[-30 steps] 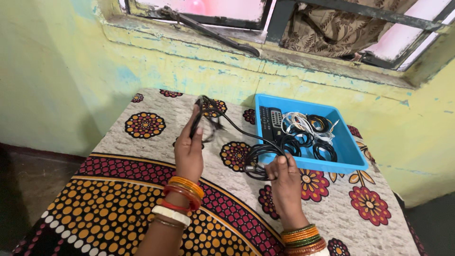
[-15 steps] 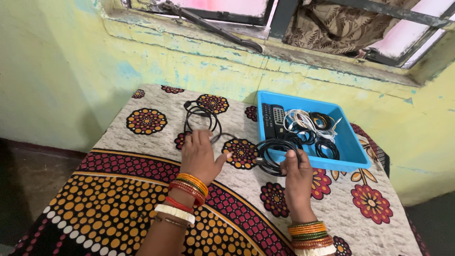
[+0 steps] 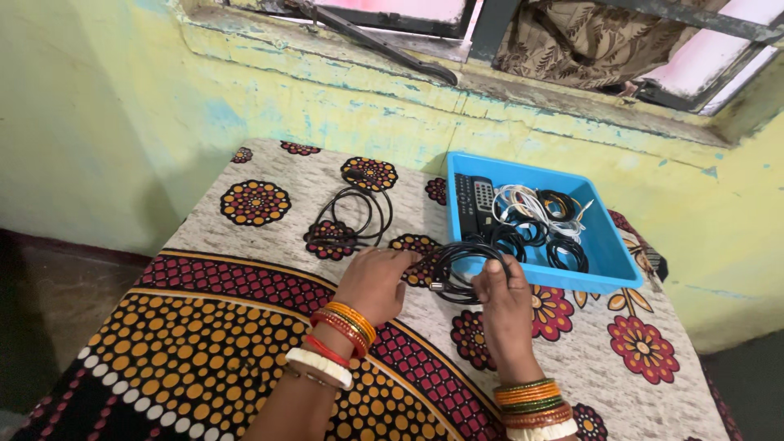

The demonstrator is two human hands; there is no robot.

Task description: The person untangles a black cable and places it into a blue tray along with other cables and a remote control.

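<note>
A coiled black cable [image 3: 460,265] lies on the patterned cloth just in front of the blue tray [image 3: 606,260]. My right hand [image 3: 502,306] pinches this coil at its near right edge. My left hand [image 3: 374,282] rests on the cloth at the coil's left side, fingertips touching its loose end. A second black cable coil [image 3: 353,216] lies by itself farther back on the left, apart from both hands. The tray holds a black remote control [image 3: 475,200], white cables [image 3: 523,202] and several black cable coils [image 3: 555,237].
The table is covered with a floral and dotted cloth [image 3: 204,359] and stands against a yellow-green wall [image 3: 122,122]. A window sill with a dark metal bar [image 3: 384,49] and a brown cloth [image 3: 563,41] runs above. The floor drops away at left.
My left hand let go of the far left cable and came back toward the centre coil. My right hand stays on that coil. The view tilted slightly downward.
</note>
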